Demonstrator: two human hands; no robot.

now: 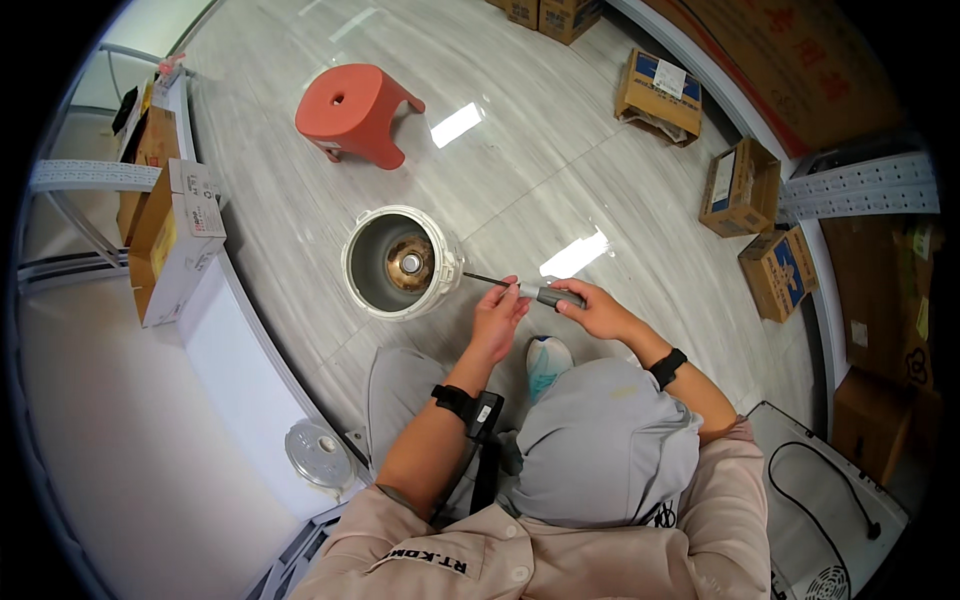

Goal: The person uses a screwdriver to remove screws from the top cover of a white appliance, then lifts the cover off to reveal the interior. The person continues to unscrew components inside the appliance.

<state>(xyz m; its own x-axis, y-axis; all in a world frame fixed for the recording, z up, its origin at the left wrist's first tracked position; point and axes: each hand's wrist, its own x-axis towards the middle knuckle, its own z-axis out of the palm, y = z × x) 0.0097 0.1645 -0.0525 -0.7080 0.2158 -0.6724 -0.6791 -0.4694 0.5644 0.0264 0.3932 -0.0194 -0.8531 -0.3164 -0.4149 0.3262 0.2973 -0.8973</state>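
Observation:
A grey-handled screwdriver (545, 295) is held level in front of me, its thin shaft pointing left toward a round white cooker body (362, 290) on the floor. My right hand (598, 310) grips the handle. My left hand (500, 312) pinches the shaft just ahead of the handle, fingertips closed on it. The cooker body is open at the top and shows a grey inner wall and a brownish heating plate (410, 264) with a metal centre. The screwdriver tip stops just short of the cooker's right rim.
A red plastic stool (355, 112) stands beyond the cooker. Cardboard boxes (740, 185) line the right side, more sit on a white shelf (175, 235) at left. A round lid (320, 455) lies lower left. A black cord (830, 480) lies on a white surface at lower right.

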